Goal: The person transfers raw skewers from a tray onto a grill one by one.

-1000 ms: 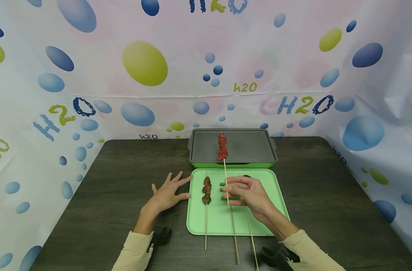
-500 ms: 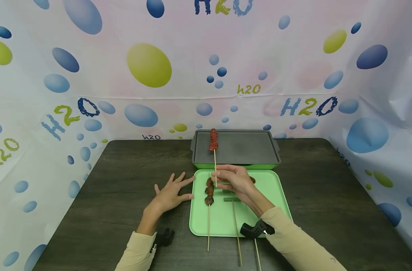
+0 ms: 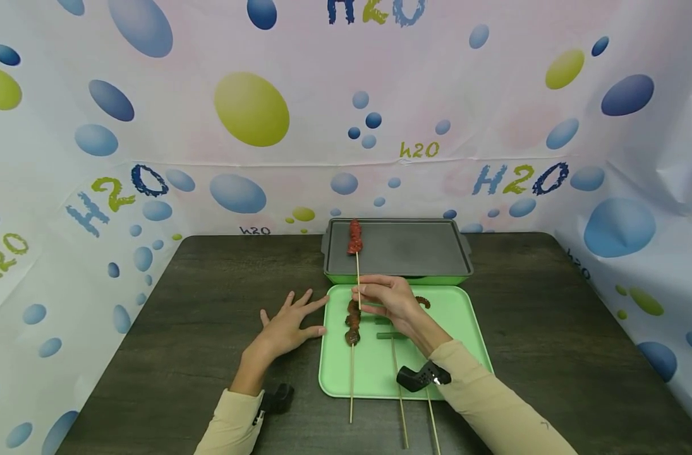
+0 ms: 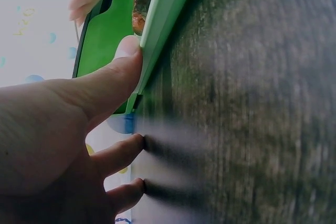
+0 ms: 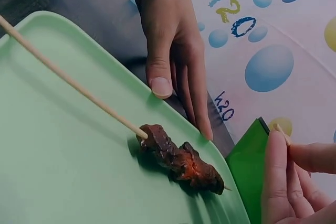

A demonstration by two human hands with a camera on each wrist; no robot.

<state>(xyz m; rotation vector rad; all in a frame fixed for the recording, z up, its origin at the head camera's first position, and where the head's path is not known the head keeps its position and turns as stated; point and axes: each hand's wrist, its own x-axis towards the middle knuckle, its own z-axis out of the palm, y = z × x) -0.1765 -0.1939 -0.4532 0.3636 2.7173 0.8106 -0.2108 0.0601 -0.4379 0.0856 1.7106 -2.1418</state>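
Note:
My right hand [image 3: 388, 303] pinches the thin stick of a skewer with glossy red meat chunks [image 3: 354, 237], held upright at the back left. In the head view the meat overlaps the left part of a grey griddle [image 3: 414, 249]. Fingers spread, my left hand [image 3: 285, 327] rests at the left rim of a light green tray [image 3: 331, 373], with thumb and index fingertip against it. On the tray's left side lies a skewer of dark brown meat [image 5: 181, 162], its stick running over the front edge. The right wrist view shows only the stick's end between my fingertips.
A skewer with green stick-shaped pieces [image 3: 391, 335] lies mid-tray. Behind my right hand a brown curled piece [image 3: 423, 302] shows. Several bare stick ends [image 3: 403, 423] stick out past the tray's front. The griddle's green side stands right behind the tray on the dark wooden table [image 3: 232, 272].
My right hand has moved left and a little away from me with the red meat skewer, from over the tray's middle to the griddle's left part. My left hand stays at the rim.

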